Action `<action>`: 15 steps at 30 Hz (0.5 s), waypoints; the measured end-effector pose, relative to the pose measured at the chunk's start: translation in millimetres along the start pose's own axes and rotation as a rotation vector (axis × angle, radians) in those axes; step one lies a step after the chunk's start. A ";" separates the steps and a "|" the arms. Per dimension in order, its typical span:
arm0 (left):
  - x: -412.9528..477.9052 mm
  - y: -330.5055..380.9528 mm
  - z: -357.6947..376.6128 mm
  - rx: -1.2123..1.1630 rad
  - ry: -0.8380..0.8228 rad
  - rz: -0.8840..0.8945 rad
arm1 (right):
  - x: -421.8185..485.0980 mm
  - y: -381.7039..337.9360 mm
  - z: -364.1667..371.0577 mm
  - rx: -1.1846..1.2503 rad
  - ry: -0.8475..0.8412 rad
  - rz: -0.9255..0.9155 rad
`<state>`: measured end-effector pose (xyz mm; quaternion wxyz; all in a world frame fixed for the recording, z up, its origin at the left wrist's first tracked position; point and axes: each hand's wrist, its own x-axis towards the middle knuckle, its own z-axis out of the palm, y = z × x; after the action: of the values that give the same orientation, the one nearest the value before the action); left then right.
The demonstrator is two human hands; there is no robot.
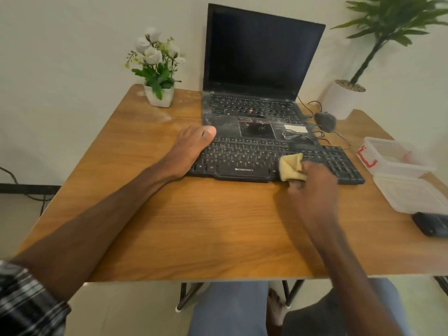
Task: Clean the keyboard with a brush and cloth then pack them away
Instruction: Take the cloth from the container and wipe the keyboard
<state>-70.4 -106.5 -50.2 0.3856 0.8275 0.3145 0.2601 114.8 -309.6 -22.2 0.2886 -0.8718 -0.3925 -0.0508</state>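
A black external keyboard lies across the middle of the wooden table, in front of an open laptop. My left hand grips the keyboard's left end, thumb on the top edge. My right hand holds a folded yellow cloth against the keys just right of the keyboard's middle. No brush shows in this view.
The dusty laptop stands behind the keyboard with a cable on its palm rest. A mouse lies to its right. A clear plastic box and its lid sit at the right edge, a black device beside them. A flower pot stands back left.
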 end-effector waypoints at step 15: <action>9.9 -22.6 -9.3 -0.333 0.003 -0.133 | -19.0 -47.7 19.7 0.021 -0.073 -0.169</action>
<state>-77.2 -83.6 -61.2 0.5332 0.7293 0.3214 0.2838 65.0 -286.3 -22.3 0.2779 -0.8339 -0.4753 -0.0389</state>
